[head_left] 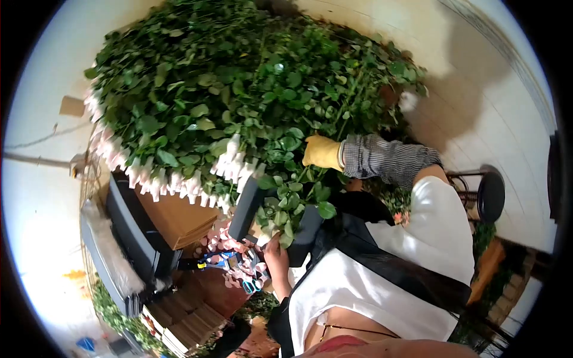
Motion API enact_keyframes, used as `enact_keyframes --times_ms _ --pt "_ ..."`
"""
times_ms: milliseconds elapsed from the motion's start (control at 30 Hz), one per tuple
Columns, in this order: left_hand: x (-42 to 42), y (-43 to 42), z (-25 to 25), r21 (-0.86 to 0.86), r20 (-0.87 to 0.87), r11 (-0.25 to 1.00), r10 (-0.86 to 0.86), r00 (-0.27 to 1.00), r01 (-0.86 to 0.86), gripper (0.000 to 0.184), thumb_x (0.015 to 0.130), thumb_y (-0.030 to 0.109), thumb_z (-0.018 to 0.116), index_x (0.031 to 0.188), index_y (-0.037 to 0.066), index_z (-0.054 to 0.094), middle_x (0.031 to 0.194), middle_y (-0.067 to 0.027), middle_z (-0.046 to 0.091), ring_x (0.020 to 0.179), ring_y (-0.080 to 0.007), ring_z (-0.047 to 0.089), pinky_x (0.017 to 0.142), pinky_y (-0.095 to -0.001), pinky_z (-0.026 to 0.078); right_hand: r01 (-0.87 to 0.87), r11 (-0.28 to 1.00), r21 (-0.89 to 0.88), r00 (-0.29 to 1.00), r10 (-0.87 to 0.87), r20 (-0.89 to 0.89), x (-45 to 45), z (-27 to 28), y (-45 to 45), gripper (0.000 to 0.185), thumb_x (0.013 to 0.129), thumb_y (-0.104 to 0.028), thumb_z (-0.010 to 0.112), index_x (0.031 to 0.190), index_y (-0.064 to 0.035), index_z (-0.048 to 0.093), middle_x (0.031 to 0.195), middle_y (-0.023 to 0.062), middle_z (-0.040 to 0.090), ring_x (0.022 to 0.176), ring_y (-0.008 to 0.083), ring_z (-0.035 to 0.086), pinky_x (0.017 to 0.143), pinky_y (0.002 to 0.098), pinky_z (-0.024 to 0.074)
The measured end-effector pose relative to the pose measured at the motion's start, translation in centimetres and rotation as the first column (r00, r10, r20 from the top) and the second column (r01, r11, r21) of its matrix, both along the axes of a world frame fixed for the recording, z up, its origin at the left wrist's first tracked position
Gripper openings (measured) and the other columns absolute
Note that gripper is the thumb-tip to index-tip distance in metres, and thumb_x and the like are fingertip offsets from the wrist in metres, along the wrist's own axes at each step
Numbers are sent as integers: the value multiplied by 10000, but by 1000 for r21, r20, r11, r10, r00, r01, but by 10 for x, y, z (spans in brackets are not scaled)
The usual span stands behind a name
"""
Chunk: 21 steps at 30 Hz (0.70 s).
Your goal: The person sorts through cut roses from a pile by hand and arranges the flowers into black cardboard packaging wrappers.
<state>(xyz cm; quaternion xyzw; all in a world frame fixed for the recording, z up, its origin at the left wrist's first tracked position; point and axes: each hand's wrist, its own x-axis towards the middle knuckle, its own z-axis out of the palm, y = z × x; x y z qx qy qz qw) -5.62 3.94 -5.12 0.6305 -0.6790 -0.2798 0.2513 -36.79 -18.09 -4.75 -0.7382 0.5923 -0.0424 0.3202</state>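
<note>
A big heap of leafy roses (239, 89) fills the upper middle, with pale pink-white blooms (179, 185) wrapped in sleeves along its left edge. My right hand (322, 152), in a yellow glove with a striped oversleeve, is closed among the leaves at the heap's lower right, apparently around a rose stem; its fingertips are partly hidden. My bare left hand (275, 253) is closed at the pale bloom end of a leafy rose (292, 206), whose leaves reach up towards the glove. Dark grey blocks (246, 209) stand on both sides of this rose.
Cardboard sheets (179, 218) and a long dark grey padded piece (131, 221) stand at left. Pink blooms (224, 241) and a blue-and-yellow tool (224, 261) lie below the heap. A round dark stool (490, 194) is at right, by the tiled wall (477, 101).
</note>
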Motion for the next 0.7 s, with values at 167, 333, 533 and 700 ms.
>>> enact_keyframes --times_ms 167,333,533,700 --pt "-26 -13 56 -110 545 994 36 838 29 544 669 2 728 1192 127 642 1245 -129 502 1127 -388 486 966 -497 407 -607 765 -217 747 456 -483 -15 -33 18 242 865 -45 590 1054 -143 705 857 68 683 795 288 666 677 435 526" --pt "8 -13 18 37 180 999 -23 983 16 479 687 -29 696 1159 39 649 1121 -169 562 1060 -406 540 918 -465 454 -589 808 5 689 505 -519 -15 20 38 195 834 -62 584 951 -146 716 830 61 676 768 254 669 618 430 532" --pt "11 -2 -4 58 -22 993 108 994 -107 436 731 -16 678 1163 -28 620 1121 -189 535 1052 -388 533 935 -428 439 -528 847 62 767 507 -392 -16 26 33 310 827 -100 590 1101 -179 713 981 57 726 908 271 696 723 409 543" --pt "8 -4 -13 54 -57 983 181 982 -178 445 770 -1 676 1212 -9 624 1147 -190 544 1097 -394 532 989 -422 427 -555 829 -65 762 475 -439 -12 12 21 231 800 -122 627 986 -151 760 907 69 729 859 275 698 720 413 553"
